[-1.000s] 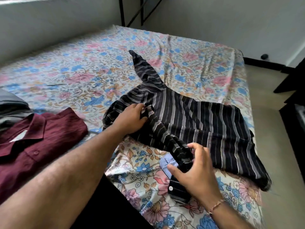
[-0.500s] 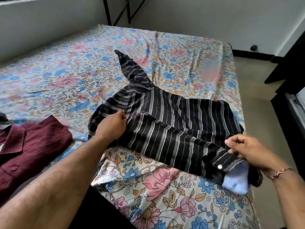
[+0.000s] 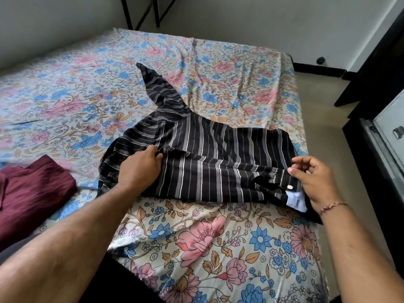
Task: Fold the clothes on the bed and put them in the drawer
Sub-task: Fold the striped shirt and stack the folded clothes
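Striped black cloth is pinched in both grips: the left hand (image 3: 140,169) clutches the striped shirt (image 3: 214,156) near its shoulder, the right hand (image 3: 314,180) holds the buttoned cuff (image 3: 289,186). It lies across the floral bed (image 3: 196,248); a maroon shirt (image 3: 32,193) lies to the left.

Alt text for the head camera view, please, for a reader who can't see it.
A person's left hand presses a black striped shirt flat on a floral-sheeted bed, while the right hand lays its near sleeve, by the cuff, across the body. A maroon shirt lies at left.
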Demonstrator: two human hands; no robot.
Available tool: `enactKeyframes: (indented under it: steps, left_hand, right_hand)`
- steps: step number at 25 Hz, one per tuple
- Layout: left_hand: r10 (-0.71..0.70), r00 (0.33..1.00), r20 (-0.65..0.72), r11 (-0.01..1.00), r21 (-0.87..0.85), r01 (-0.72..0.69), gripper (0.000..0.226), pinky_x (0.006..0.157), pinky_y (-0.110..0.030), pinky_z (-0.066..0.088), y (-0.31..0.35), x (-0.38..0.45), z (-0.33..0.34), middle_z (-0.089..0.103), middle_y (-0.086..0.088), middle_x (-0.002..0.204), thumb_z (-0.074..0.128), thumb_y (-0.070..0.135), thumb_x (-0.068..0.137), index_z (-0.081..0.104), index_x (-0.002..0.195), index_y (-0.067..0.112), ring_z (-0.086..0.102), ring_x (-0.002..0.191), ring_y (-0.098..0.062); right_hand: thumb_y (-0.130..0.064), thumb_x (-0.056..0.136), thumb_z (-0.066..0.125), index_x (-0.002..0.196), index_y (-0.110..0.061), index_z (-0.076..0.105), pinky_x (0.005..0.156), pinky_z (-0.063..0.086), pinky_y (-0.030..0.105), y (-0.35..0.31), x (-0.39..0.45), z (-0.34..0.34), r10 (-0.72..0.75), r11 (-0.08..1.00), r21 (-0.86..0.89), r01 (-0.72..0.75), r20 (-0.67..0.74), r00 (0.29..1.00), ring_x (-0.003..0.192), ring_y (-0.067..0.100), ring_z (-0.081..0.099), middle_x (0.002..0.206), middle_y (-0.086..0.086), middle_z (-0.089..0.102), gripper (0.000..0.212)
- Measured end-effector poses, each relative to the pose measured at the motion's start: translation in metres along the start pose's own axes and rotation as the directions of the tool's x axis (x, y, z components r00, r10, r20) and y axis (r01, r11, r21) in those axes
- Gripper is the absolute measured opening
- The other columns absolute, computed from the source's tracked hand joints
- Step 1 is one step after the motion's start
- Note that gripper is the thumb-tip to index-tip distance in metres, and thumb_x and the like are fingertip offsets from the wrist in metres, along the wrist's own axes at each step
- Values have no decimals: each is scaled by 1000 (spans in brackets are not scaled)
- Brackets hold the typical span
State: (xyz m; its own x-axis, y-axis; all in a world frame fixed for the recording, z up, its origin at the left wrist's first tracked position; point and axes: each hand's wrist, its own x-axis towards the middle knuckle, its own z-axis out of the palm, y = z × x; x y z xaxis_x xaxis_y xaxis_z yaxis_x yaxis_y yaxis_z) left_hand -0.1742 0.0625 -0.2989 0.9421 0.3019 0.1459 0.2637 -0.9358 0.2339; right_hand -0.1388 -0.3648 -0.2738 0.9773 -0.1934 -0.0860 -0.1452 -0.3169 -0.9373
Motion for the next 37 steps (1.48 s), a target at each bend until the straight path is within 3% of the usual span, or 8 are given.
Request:
enactKeyframes:
  steps: [3,6,10,16,23,27,32,37]
  left_hand:
    - [60,996,-59,998,5,-60,29,73,-43,53,4,-3,-7,70,-7,109,46,45,105,51,119,21,60,87,-25]
    - [435,897,-78,900,3,-436,51,109,-48,46,23,-17,-26,56,-4,143,46,53,101,46,144,26,51,130,-22]
    - [712,657,250,683,-30,-729,67,116,-45,41,50,-58,-12,41,7,160,44,64,99,32,158,35,40,145,-15]
    - [633,757,163,769,-243,-591,32,86,-39,59,49,-39,-5,75,7,112,50,39,106,67,130,25,70,99,-15]
    - [651,702,287,758,-298,-581,33,94,-39,57,43,-33,-17,73,9,119,58,31,102,66,133,23,67,101,-8]
    - [640,607,471,710,-60,-702,83,128,-40,24,13,-30,-14,21,12,170,60,39,93,18,164,40,22,156,-9]
    - [518,766,381,731,269,-627,96,130,-51,8,-20,-16,-21,-8,5,172,51,6,98,-10,162,44,-5,160,-19]
    - [493,655,573,645,265,-717,88,127,-53,23,-16,-9,-53,-13,9,171,35,4,105,-17,156,53,7,161,-24]
  right_hand:
    - [-5,87,75,111,-17,68,91,58,45,-1,-3,15,-289,879,-440,183,-185,939,89,22,65,111,5,63,28]
    - [-23,91,70,118,-21,65,86,57,36,-20,-37,27,-585,624,-536,568,161,795,97,16,62,112,-3,61,28]
    - [-48,91,66,147,-40,42,111,45,32,-5,-82,40,-253,367,-664,652,603,757,127,2,47,140,-20,47,62]
    - [-9,98,61,117,-34,71,42,36,12,3,-49,4,-224,750,-586,306,209,952,43,2,47,78,-13,69,33]
    - [-7,95,65,109,-25,58,54,45,21,15,-49,23,-512,726,-531,436,6,859,63,7,57,94,1,73,24]
    - [-57,91,62,157,-48,19,126,15,50,36,-54,17,-201,480,-648,591,575,793,155,11,13,167,-17,13,80]
    - [0,85,58,156,-54,-13,126,9,61,21,-55,19,23,387,-793,470,518,855,155,13,-20,161,-24,-21,114]
    - [21,86,38,161,-47,5,115,43,42,-24,-45,18,192,219,-830,512,551,812,159,29,10,173,-6,-5,107]
